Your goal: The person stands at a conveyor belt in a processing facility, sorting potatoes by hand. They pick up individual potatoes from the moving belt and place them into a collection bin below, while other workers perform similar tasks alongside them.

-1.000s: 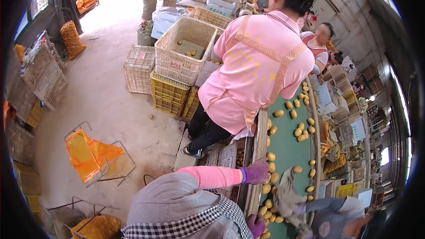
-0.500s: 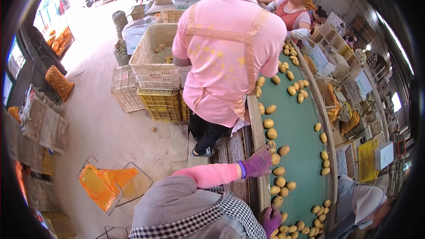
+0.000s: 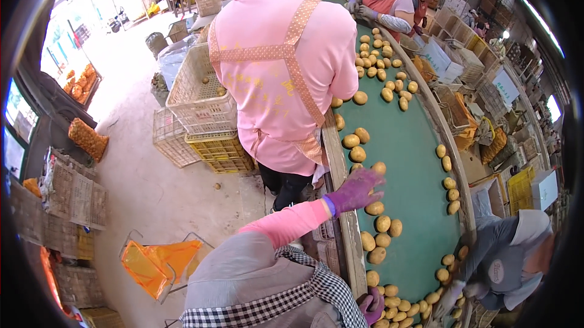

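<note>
My left hand, in a purple glove with a pink sleeve, reaches over the wooden rail onto a green conveyor belt. Its fingers are spread above several yellow-brown potatoes; one potato lies at its fingertips and another potato just below it. Only part of my right hand, also in a purple glove, shows at the bottom edge, next to a dense cluster of potatoes; its grip is hidden. A grey hat and a checked scarf fill the lower middle.
A person in a pink shirt stands at the rail just ahead. A person in grey works across the belt, others at its far end. A white basket on a yellow crate stands behind; an orange bag frame is on the floor.
The view has swung down and closer over the belt. My left hand has stayed stretched over the rail and now sits a little farther along among the potatoes.
</note>
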Tool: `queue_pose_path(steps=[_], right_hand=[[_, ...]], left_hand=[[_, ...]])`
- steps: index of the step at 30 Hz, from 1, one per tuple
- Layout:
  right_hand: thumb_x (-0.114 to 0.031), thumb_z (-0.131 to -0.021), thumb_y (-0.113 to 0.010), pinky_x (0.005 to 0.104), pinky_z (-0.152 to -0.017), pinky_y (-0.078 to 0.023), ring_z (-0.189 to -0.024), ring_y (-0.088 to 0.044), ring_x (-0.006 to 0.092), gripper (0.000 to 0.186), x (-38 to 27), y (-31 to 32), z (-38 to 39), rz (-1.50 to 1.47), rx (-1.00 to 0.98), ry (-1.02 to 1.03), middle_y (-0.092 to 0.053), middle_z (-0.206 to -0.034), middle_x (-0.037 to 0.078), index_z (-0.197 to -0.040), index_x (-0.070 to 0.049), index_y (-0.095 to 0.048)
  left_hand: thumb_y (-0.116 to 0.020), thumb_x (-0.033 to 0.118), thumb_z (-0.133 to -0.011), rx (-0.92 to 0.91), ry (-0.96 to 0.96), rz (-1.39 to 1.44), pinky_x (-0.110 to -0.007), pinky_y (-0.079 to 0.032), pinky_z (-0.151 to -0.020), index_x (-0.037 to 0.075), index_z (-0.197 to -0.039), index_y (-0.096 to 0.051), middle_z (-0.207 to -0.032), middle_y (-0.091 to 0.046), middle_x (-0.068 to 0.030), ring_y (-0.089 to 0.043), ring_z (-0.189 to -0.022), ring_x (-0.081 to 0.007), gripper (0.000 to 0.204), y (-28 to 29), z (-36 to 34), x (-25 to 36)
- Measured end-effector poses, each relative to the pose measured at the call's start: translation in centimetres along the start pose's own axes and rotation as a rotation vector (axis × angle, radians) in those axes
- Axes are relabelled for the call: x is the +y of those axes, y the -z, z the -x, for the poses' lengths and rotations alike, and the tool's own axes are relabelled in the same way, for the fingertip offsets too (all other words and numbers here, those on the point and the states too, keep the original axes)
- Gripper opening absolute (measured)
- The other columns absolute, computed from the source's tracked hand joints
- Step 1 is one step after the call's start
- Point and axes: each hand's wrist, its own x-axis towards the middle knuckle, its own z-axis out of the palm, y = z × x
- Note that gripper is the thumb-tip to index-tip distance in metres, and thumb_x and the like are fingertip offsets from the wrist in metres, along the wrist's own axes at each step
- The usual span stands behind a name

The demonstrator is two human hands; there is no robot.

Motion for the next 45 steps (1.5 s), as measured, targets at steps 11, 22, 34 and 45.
queue_pose_path(steps=[11, 22, 34, 45], right_hand=[[-0.022, -0.100, -0.064, 0.0505, -0.108, -0.051, -0.122, -0.065, 0.0434, 0.037, -1.0, 0.3, -0.8, 0.037, -0.044, 0.013, -0.068, -0.136, 0.023, -0.130, -0.001, -0.070], [-0.023, -0.101, -0.063, 0.0511, -0.109, -0.050, -0.124, -0.064, 0.0440, 0.038, -1.9, 0.5, -1.5, 0.060, -0.054, 0.025, -0.067, -0.139, 0.024, -0.131, -0.001, -0.069], [-0.025, -0.101, -0.063, 0.0518, -0.110, -0.049, -0.126, -0.063, 0.0447, 0.040, -1.9, 0.2, -3.0, 0.082, -0.118, 0.075, -0.065, -0.142, 0.024, -0.133, -0.001, -0.068], [-0.026, -0.101, -0.063, 0.0524, -0.111, -0.048, -0.129, -0.062, 0.0453, 0.041, -2.0, 0.5, -3.5, 0.103, -0.143, 0.101, -0.064, -0.144, 0.025, -0.134, -0.001, -0.067]], left_hand=[[-0.051, 0.051, -0.108, -0.275, 0.069, -0.495, -0.067, -0.013, -0.129, 0.008, -0.156, -0.054, -0.161, -0.051, -0.0168, -0.039, -0.155, -0.0374, 0.065, -3.8, -2.1, 3.6], [-0.062, 0.045, -0.099, -0.304, -0.358, -0.189, -0.055, -0.028, -0.123, -0.001, -0.142, -0.062, -0.149, -0.055, -0.0266, -0.049, -0.143, -0.0376, 0.064, -12.5, 3.9, 14.4], [-0.071, 0.033, -0.098, -0.031, -0.349, 0.256, -0.057, -0.030, -0.128, 0.008, -0.135, -0.065, -0.147, -0.057, -0.0137, -0.048, -0.145, -0.0331, 0.045, -6.2, 4.3, 7.5], [-0.066, 0.056, -0.099, -0.112, 0.036, -0.343, -0.058, -0.017, -0.132, -0.002, -0.157, -0.046, -0.167, -0.034, -0.0309, -0.029, -0.159, -0.0451, 0.084, -3.7, 3.6, 3.6]])
